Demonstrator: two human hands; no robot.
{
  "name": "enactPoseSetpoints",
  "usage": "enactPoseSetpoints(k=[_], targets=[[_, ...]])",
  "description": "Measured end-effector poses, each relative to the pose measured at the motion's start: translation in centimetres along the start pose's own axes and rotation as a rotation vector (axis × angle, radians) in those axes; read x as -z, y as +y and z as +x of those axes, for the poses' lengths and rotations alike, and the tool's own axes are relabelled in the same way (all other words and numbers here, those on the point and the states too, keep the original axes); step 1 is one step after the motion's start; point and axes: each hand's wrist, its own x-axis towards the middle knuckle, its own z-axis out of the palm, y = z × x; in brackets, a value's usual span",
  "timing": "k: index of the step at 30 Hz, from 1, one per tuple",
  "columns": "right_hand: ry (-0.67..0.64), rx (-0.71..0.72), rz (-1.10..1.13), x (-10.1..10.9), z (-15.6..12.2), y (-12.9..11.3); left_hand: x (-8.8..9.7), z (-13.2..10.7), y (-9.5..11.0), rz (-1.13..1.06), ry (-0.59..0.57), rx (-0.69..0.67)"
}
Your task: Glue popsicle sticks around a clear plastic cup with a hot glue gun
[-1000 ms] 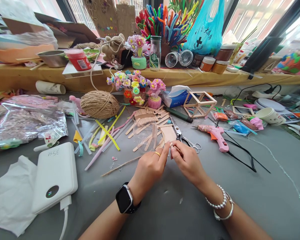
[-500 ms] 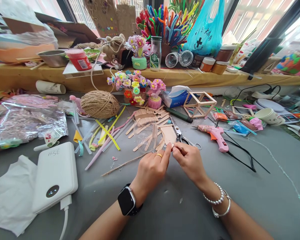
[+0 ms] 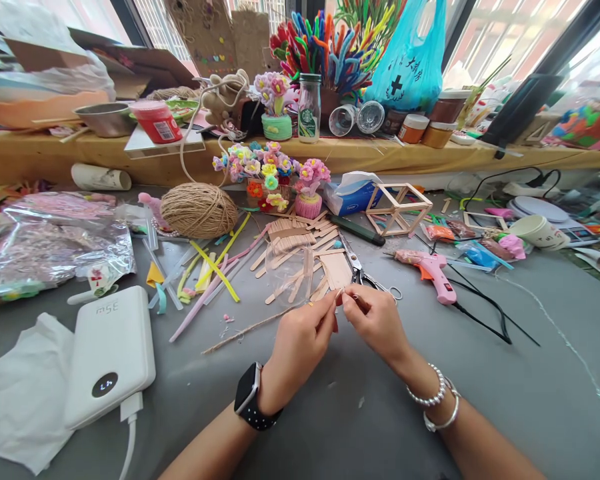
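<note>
My left hand [image 3: 300, 343], with a black watch on the wrist, and my right hand [image 3: 377, 323], with silver bracelets, meet fingertip to fingertip low over the grey table [image 3: 480, 393]. Both pinch something small and pale between them; I cannot make out what it is. Just beyond the fingertips lie a small panel of glued wooden sticks [image 3: 336, 268], a heap of loose wooden craft sticks [image 3: 291, 240] and a pair of scissors [image 3: 363, 272].
A pink glue gun [image 3: 433, 270] with black cord lies right of the scissors. A wooden stick cube frame [image 3: 397, 208], a ball of twine [image 3: 199, 209], pipe-cleaner flowers [image 3: 273, 175], a white power bank [image 3: 109, 353] and plastic bags [image 3: 50, 243] surround the hands. A cluttered shelf [image 3: 80, 150] runs behind.
My left hand has rolled a little so its ring is nearly hidden. Both hands stay pinched together at the same spot.
</note>
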Motion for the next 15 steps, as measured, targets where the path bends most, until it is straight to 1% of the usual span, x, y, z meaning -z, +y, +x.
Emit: enactPoseSetpoints(k=[2,4,7,9,12,15], targets=[[0.004,0.012,0.033,0.0,0.0,0.0,-0.3,-0.2,-0.2,0.07,0.06,-0.045],[0.034,0.017,0.039,-0.1,-0.1,0.0,-0.6,-0.3,-0.3,0.137,0.085,-0.075],[0.131,0.033,-0.08,-0.4,-0.2,0.3,-1.1,-0.5,-0.4,0.186,0.091,-0.099],[0.165,0.058,-0.181,-0.7,-0.3,0.6,-1.4,-0.6,-0.4,0.193,0.123,-0.119],[0.141,0.097,-0.271,-1.1,-0.5,1.0,-1.6,-0.6,-0.4,0.163,0.157,-0.114],[0.137,0.133,-0.322,-1.2,-0.5,1.2,-1.5,-0.6,-0.2,0.103,0.132,-0.079]])
